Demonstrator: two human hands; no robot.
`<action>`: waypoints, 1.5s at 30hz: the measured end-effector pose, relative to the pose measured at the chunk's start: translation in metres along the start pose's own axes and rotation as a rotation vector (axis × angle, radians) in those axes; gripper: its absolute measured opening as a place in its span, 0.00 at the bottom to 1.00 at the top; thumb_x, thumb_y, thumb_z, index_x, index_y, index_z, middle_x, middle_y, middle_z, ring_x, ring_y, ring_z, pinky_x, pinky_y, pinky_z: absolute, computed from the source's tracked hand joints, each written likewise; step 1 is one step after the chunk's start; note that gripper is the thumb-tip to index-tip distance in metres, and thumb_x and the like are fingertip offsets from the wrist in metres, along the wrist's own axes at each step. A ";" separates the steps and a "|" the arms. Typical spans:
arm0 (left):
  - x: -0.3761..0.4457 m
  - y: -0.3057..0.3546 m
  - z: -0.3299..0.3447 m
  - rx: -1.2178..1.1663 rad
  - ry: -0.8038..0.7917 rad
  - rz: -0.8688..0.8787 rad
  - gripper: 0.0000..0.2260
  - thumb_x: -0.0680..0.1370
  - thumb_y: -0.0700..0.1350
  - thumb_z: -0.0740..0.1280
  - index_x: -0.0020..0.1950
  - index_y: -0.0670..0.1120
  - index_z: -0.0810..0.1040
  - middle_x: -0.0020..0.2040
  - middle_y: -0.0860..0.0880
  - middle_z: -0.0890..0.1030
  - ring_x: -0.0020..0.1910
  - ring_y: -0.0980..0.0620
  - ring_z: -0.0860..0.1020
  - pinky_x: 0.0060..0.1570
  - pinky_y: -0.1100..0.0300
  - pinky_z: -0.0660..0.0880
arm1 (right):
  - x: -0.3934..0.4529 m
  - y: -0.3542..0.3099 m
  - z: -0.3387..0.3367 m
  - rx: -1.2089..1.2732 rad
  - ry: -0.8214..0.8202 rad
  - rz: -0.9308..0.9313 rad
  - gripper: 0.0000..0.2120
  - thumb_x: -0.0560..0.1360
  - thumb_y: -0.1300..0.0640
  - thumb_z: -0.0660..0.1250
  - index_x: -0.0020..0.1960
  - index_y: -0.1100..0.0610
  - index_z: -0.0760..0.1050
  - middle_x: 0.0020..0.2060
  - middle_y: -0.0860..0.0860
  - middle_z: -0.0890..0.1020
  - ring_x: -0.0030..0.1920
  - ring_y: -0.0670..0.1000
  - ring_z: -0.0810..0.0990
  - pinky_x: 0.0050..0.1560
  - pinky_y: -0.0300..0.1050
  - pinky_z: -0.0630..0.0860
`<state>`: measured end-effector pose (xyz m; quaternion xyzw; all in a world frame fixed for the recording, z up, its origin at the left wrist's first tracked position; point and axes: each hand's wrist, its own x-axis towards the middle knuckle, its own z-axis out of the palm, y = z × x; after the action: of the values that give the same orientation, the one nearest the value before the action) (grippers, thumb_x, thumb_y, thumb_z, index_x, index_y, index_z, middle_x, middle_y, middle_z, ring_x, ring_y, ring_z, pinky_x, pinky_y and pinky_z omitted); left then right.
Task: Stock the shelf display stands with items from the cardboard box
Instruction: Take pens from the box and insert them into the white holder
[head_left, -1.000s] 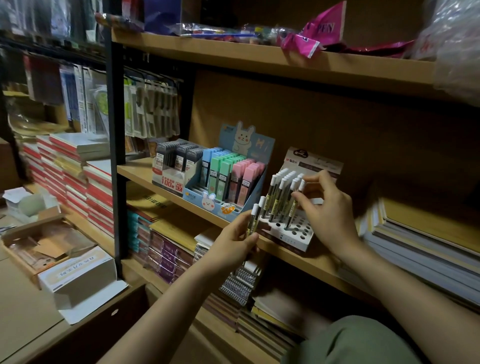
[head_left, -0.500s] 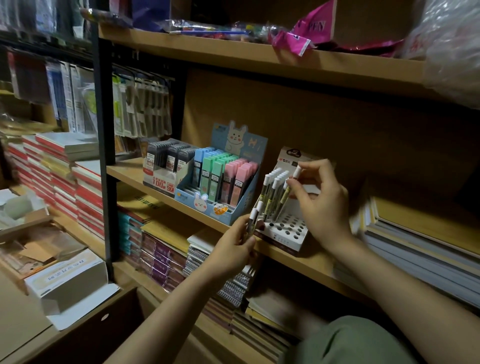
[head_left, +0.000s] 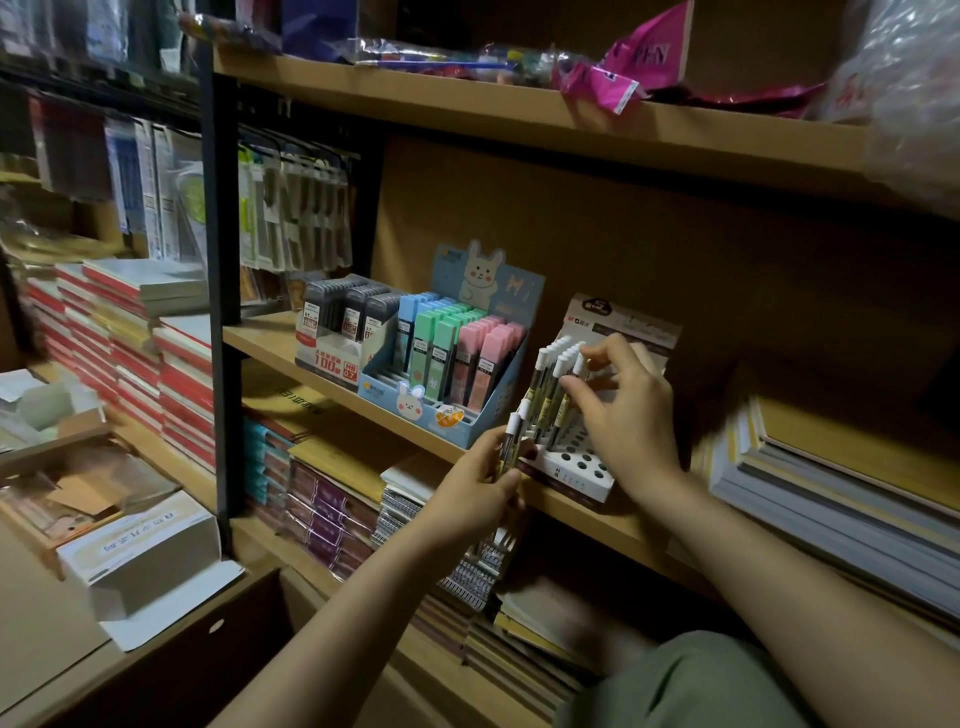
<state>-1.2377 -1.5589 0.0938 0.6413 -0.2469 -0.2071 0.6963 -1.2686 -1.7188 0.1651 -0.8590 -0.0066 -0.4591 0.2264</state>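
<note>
Wooden shelf (head_left: 332, 395), flat boards on a dark metal upright. At 8 o'clock from the hands, a white cardboard box (head_left: 140, 551), rectangular, flap open; its contents cannot be seen. On the shelf, a blue card display (head_left: 467, 410) with a rabbit cut-out holds flat blue, green and pink cases upright in rows. Just beside it at 3 o'clock, a white perforated stand (head_left: 576, 467), round holes in its sloped top, holds slender white-capped tubes (head_left: 553, 387), long axes near vertical, caps up, tilted slightly toward 1 o'clock. Right hand (head_left: 623, 410) pinches one standing tube near its cap between thumb and forefinger. Left hand (head_left: 478, 488), fingers curled, grips a small bundle of tubes, caps up, at the stand's 8 o'clock edge.
</note>
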 end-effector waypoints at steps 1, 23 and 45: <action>-0.001 0.000 0.000 -0.010 0.002 -0.004 0.17 0.82 0.39 0.59 0.64 0.60 0.69 0.48 0.44 0.77 0.42 0.51 0.76 0.45 0.57 0.75 | -0.002 0.000 0.001 -0.008 -0.017 0.009 0.10 0.72 0.59 0.74 0.50 0.54 0.75 0.48 0.48 0.76 0.47 0.47 0.78 0.46 0.47 0.81; -0.011 0.024 0.008 -0.155 0.015 0.117 0.13 0.82 0.39 0.60 0.64 0.49 0.76 0.50 0.49 0.84 0.50 0.52 0.82 0.48 0.60 0.78 | 0.017 -0.017 -0.063 0.339 -0.231 0.194 0.13 0.74 0.62 0.71 0.57 0.52 0.79 0.50 0.48 0.83 0.50 0.46 0.83 0.51 0.42 0.82; 0.010 -0.003 0.009 0.372 0.151 0.213 0.09 0.84 0.48 0.56 0.59 0.53 0.74 0.46 0.53 0.78 0.40 0.59 0.74 0.38 0.63 0.68 | 0.049 0.028 -0.033 -0.061 -0.134 0.191 0.13 0.74 0.60 0.72 0.58 0.54 0.75 0.45 0.44 0.77 0.43 0.42 0.80 0.37 0.29 0.74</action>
<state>-1.2349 -1.5723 0.0921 0.7426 -0.2943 -0.0349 0.6006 -1.2600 -1.7669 0.2086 -0.8909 0.0742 -0.3771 0.2421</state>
